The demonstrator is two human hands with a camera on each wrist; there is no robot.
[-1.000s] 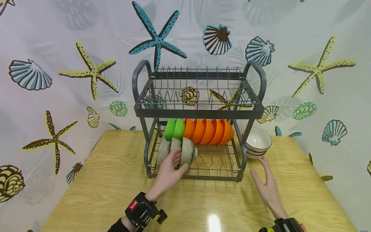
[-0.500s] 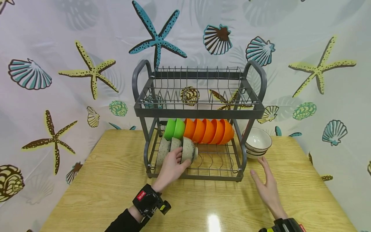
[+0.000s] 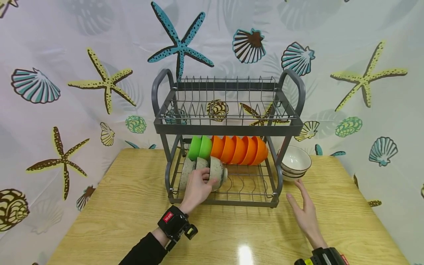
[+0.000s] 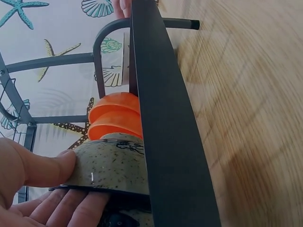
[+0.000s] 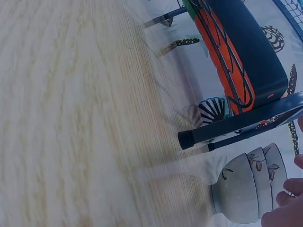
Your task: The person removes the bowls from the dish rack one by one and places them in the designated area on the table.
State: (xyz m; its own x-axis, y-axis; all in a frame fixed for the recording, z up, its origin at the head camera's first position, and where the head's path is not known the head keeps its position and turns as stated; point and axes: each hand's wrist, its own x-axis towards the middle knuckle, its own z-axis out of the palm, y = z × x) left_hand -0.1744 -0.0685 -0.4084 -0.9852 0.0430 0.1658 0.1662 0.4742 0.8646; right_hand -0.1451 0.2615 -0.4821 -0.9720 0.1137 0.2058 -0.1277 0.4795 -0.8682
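A grey speckled bowl (image 3: 218, 172) stands on its side in the lower tier of a dark metal dish rack (image 3: 228, 129). My left hand (image 3: 197, 188) pinches its rim: the thumb (image 4: 49, 169) lies on the outer wall, while the fingers reach inside. Two more speckled bowls (image 3: 187, 173) stand to its left, partly behind that hand. On the right, my right hand (image 3: 306, 213) has its fingers loosely extended, close below a stack of white bowls (image 3: 296, 161). In the right wrist view only fingertips (image 5: 284, 213) show beside the white bowls; whether they touch cannot be told.
Behind the speckled bowls, two green bowls (image 3: 200, 147) and several orange bowls (image 3: 239, 150) stand on edge in a row. The upper tier (image 3: 225, 99) has upright wire dividers. A wooden table (image 3: 126, 206) carries everything, with a patterned cloth (image 3: 318, 44) behind.
My left hand and wrist have shifted slightly right, and the gripped speckled bowl has edged right, away from its neighbour. The fingers are more closed on it. My right hand stays nearly still.
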